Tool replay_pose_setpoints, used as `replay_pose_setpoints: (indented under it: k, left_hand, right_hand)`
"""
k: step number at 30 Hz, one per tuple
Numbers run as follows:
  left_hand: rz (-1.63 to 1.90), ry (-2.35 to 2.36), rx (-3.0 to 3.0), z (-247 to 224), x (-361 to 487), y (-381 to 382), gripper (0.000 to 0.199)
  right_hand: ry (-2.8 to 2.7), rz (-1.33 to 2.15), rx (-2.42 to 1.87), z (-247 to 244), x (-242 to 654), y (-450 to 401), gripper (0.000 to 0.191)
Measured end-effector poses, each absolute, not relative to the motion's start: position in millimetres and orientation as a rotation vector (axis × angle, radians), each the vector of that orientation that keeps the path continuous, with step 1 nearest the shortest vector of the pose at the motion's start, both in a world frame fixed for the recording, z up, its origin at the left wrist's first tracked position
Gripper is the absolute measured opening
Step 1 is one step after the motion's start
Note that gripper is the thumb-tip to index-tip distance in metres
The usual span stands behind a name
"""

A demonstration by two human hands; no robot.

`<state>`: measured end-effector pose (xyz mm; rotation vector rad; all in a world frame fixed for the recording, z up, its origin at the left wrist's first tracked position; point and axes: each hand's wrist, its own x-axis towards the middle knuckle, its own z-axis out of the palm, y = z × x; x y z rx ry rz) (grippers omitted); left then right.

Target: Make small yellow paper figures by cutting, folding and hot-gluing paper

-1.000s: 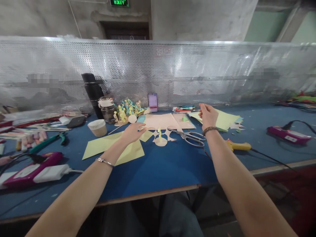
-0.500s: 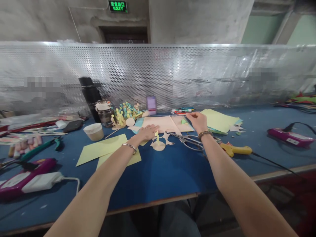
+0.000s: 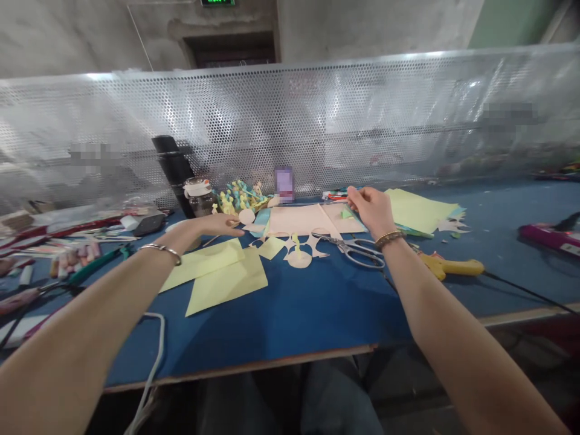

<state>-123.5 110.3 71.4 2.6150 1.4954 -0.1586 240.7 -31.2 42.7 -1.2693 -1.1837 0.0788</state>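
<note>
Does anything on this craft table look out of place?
A white cable stands out: it droops loosely over the front edge of the blue table and hangs below it, where it might snag.

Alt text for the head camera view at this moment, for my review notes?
Two bare hands work over a blue workbench: the right hand rests at the edge of a pale pink card, and the left hand reaches toward a paper disc. Steel scissors and pale yellow paper sheets lie nearby.
</note>
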Motion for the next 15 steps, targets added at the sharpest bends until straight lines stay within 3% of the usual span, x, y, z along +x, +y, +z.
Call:
replay_pose_setpoints:
  k: [7,13,14,15]
  left_hand:
    - [-0.449,1.587,2.524,55.9,-178.0,99.7,0.108]
    - [-0.369,1.582,2.599,50.1,-179.3,99.0,0.098]
    - [-0.366,1.567,2.6,50.1,-178.7,100.1,0.096]
    - [-0.367,1.553,2.593,50.1,-178.0,101.3,0.095]
  right_hand:
    - [-1.331,0.303,-1.086,61.6,216.7,-101.4,0.033]
    - [-2.062,0.543,-1.551,42.5,255.7,-205.4,0.012]
    - [-2.098,0.594,-1.639,36.9,265.8,-219.1,0.015]
    - [-2.069,0.621,-1.714,31.7,275.4,-230.7,0.031]
